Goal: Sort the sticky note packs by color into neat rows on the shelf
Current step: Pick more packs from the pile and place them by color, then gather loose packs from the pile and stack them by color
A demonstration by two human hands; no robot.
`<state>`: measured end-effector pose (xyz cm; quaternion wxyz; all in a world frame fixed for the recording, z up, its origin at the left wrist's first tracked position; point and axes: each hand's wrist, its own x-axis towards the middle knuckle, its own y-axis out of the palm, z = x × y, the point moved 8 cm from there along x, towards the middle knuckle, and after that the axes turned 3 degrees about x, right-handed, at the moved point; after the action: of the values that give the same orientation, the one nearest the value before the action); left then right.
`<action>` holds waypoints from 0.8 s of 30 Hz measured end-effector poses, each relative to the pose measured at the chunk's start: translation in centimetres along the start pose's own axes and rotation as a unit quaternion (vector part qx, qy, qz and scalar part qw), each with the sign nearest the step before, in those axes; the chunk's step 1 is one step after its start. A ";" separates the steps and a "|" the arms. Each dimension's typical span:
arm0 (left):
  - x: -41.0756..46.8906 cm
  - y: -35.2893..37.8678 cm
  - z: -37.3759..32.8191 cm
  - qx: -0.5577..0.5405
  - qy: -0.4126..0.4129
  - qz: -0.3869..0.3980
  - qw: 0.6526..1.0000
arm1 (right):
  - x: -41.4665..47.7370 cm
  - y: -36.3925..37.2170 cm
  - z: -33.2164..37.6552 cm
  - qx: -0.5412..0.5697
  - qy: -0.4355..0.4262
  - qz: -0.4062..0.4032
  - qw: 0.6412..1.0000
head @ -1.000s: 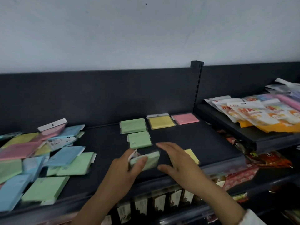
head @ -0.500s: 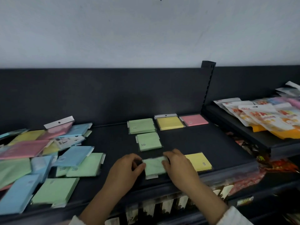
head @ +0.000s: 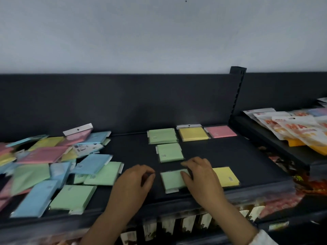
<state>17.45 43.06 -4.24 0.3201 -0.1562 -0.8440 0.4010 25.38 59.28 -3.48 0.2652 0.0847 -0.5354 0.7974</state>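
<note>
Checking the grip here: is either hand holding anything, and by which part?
The left hand holds nothing. The right hand rests on the right side of the front green pack, flat on the shelf; whether it pinches cannot be told.

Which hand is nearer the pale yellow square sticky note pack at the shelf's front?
Right. The right hand sits just left of the yellow pack; the left hand is farther left, beyond the green sticky note pack.
</note>
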 end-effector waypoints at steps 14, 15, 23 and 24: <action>-7.3 -12.4 11.0 0.211 -0.096 -0.086 0.969 | -0.2 4.7 9.8 0.094 -0.115 0.096 0.984; -7.7 -13.0 11.8 0.226 -0.105 -0.081 0.965 | -0.1 5.1 10.2 0.090 -0.115 0.101 0.984; -11.6 -18.6 19.2 0.248 -0.149 -0.071 0.955 | 0.5 9.1 16.7 0.080 -0.139 0.116 0.980; -12.0 -19.4 20.1 0.246 -0.155 -0.075 0.954 | 0.6 9.7 17.9 0.084 -0.143 0.115 0.979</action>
<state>12.85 12.99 -3.64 0.2436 0.0554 -0.7676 0.5903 17.23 40.64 -3.67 0.0844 0.1574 -0.5052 0.8443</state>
